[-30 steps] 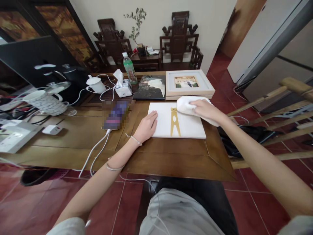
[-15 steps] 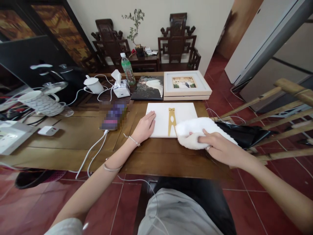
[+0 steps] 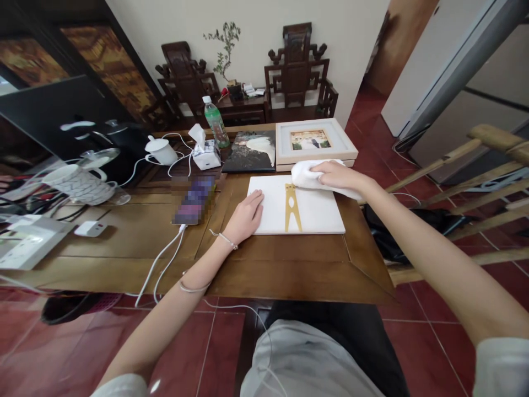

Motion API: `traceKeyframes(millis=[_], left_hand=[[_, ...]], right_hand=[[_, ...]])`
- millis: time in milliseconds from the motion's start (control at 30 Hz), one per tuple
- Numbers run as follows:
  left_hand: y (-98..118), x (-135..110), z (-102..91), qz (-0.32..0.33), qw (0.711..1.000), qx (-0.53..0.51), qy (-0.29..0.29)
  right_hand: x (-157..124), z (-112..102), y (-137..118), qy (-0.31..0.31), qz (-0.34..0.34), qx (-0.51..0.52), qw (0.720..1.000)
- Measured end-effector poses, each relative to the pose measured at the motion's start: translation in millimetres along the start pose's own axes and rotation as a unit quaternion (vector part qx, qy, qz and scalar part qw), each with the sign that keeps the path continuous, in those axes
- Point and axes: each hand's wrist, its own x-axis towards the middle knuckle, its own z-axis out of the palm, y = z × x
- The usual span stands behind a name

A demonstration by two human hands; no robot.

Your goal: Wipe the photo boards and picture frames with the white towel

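Observation:
A white board with a tall gold figure on it lies flat on the wooden table. My left hand rests on the board's left edge, its fingers stretched out. At the board's far right corner, my right hand grips a fluffy white cloth, which covers that corner. The cloth's near end hangs past the board's right side. Just behind the board lie a wooden picture frame with a photo inside and a dark picture with a white shape.
Left of the board are a phone on a white cable, a tissue box, a green bottle and a lidded white cup. Farther left sit a patterned mug and a power strip. A bamboo chair stands at the right.
My right hand has moved the cloth away from me, from the board's near right corner to its far right corner, uncovering the near one. My left hand has stayed on the left edge.

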Motion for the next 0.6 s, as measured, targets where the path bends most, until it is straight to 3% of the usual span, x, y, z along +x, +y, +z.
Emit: traceKeyframes(millis=[167, 467, 600], left_hand=[[-1, 0, 0.3, 0.001, 1.000, 0.002, -0.001], [3, 1, 0.4, -0.006, 1.000, 0.017, -0.007], [2, 1, 0.9, -0.002, 1.000, 0.005, -0.001]], right_hand=[[-14, 13, -5, 0.035, -0.008, 0.003, 0.999], [-133, 40, -58, -0.008, -0.046, -0.017, 0.999], [-157, 37, -70, -0.050, -0.047, -0.007, 0.998]])
